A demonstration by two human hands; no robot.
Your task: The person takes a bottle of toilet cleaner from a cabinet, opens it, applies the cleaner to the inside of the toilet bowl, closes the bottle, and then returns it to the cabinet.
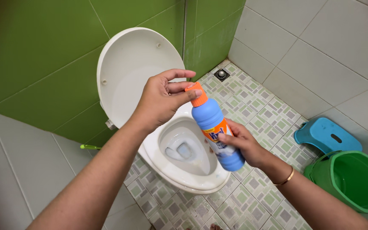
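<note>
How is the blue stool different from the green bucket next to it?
The blue stool is low with a flat top and a slot in the middle; the green bucket is deep, round and open at the top. The stool stands against the white wall, while the bucket sits nearer the camera, with its rim overlapping the stool in this view. Both look like plastic and stand on the patterned floor.

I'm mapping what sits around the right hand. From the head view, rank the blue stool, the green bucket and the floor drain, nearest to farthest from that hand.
From the right hand:
1. Blue stool, on the floor to its right.
2. Green bucket, lower right, behind the wrist; close to the stool's distance.
3. Floor drain, up in the corner by the wall.
</note>
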